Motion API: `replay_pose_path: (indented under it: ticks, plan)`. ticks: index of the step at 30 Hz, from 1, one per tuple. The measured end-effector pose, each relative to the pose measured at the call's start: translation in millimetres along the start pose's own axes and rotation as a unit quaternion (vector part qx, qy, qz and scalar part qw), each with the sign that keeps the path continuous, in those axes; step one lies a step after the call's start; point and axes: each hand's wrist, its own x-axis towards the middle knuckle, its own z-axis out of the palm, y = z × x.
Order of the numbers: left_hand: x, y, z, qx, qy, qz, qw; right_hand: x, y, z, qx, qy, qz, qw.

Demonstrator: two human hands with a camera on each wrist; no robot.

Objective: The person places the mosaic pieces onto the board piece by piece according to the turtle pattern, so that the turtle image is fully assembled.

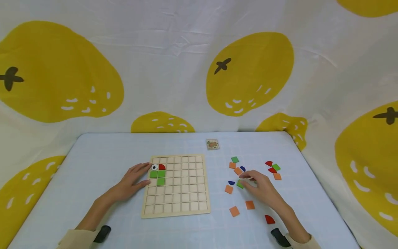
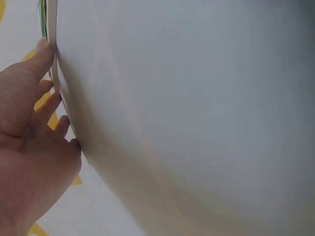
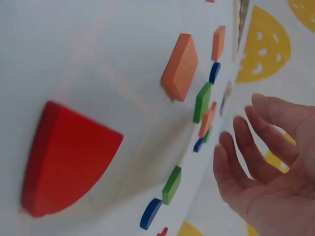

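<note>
A light wooden grid board (image 1: 185,190) lies on the table. At its upper left sit a white eye tile (image 1: 154,167), a red quarter-round (image 1: 162,167) and green squares (image 1: 160,181). My left hand (image 1: 129,183) touches the board's left edge, its fingers and thumb spread along the side; the left wrist view shows the thumb (image 2: 43,51) right at that edge. Over the loose pieces right of the board hovers my right hand (image 1: 262,189). Its fingertips overlap a green square (image 1: 240,184) in the head view, while the right wrist view shows loosely bent fingers (image 3: 246,150) holding nothing.
Orange squares (image 1: 234,211), dark blue half-rounds (image 1: 231,183) and another green square (image 1: 234,159) lie scattered around my right hand. Farther right are red pieces (image 1: 272,170) near an orange square (image 1: 277,176). A small picture card (image 1: 212,144) lies behind the board. A fruit-print curtain (image 1: 168,79) hangs behind.
</note>
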Motion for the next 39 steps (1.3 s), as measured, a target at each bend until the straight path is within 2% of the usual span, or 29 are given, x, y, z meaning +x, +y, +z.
replay_pose_path:
  ticks: [7,16,23,31,36,39]
  plan:
    - [0.8,0.9,0.3,-0.004,0.004,0.006,1.0,-20.6,12,-10,-0.023,0.0,-0.003,0.9997]
    - [0.0,4.9,-2.4,0.0,0.007,0.009,0.9999,-45.2,23,-20,-0.028,-0.051,0.037,0.9976]
    - [-0.2,3.4,-1.6,0.0,0.006,0.012,0.9999,-63.3,30,-29,-0.017,-0.087,-0.008,0.996]
    - [-1.0,2.0,-1.0,-0.003,0.002,0.007,1.0,-74.0,40,-32,0.013,-0.13,-0.013,0.9913]
    - [-0.6,1.6,-0.8,-0.001,0.002,0.008,1.0,-78.0,48,-30,0.034,-0.138,-0.043,0.9889]
    - [-0.3,1.9,-0.8,-0.002,0.002,0.008,1.0,-80.7,50,-29,0.036,-0.132,-0.044,0.9896]
